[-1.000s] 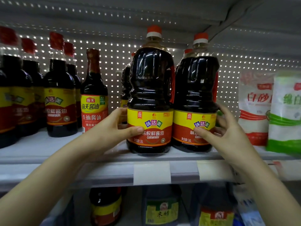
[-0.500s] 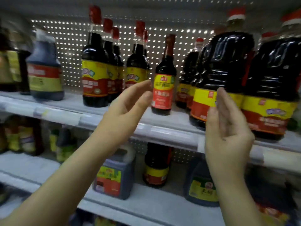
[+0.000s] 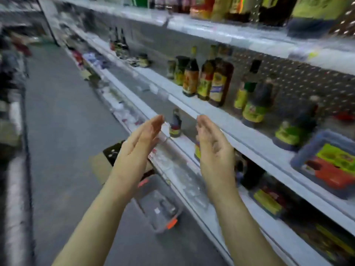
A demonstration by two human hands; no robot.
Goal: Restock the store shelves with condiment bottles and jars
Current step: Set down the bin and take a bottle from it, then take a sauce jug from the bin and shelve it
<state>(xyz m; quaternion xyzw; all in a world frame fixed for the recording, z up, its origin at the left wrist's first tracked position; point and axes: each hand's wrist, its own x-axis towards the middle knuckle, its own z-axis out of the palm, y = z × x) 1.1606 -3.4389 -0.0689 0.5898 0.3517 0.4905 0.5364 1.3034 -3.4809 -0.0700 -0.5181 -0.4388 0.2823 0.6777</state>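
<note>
Bottles (image 3: pixel 209 81) stand shelved (blurred) while left hand (image 3: pixel 138 143) and right hand (image 3: pixel 215 148) hover empty, fingers relaxed.

The shelf (image 3: pixel 255 144) carries blurred bottles (image 3: pixel 221 83); the floor (image 3: pixel 67 131), a clear bin (image 3: pixel 159 208).

Dark condiment bottles (image 3: pixel 206 77) upright on middle shelf (image 3: pixel 221 120); small bottle (image 3: pixel 175 123) below.

No legible text on the blurred labels.
</note>
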